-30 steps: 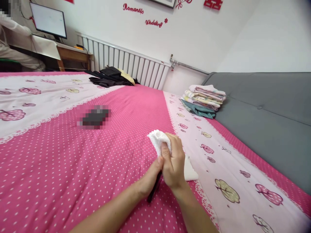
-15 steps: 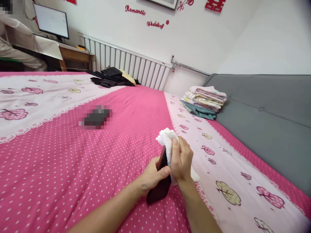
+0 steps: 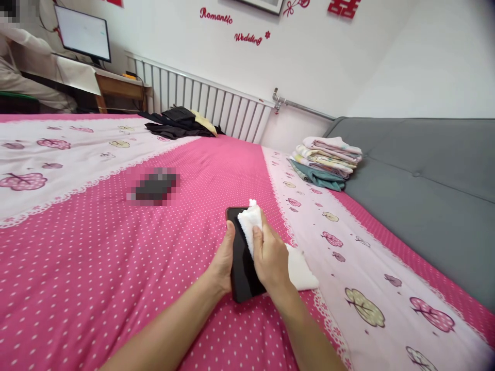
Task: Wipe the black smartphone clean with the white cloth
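The phone (image 3: 243,260) has swung round since half a second ago: it stood on edge between the hands then, and now it lies face up, dark screen to the camera, low over the pink dotted bed (image 3: 116,257).

Head view, the only one: the left hand (image 3: 223,260) cups the phone from its left edge, thumb laid along the side, fingers hidden beneath. The right hand (image 3: 270,257) is closed on a white cloth (image 3: 249,224), pressing a bunched fold of it onto the upper right part of the screen; the rest of the cloth trails out to the right of the phone and rests on the bed. So both hands are full, one with the phone, one with the cloth.

Beyond the phone and to its left lies a small dark thing, blurred out (image 3: 154,186). Far beyond the phone, to its right, a stack of folded towels (image 3: 327,161) sits at the bed's edge against the grey sofa (image 3: 425,180). Straight past the phone, by the radiator (image 3: 209,105), lies a heap of dark clothes (image 3: 176,123). At the far left, a desk (image 3: 116,85) carries a monitor (image 3: 83,33), with a person's sleeve (image 3: 23,46) beside it.
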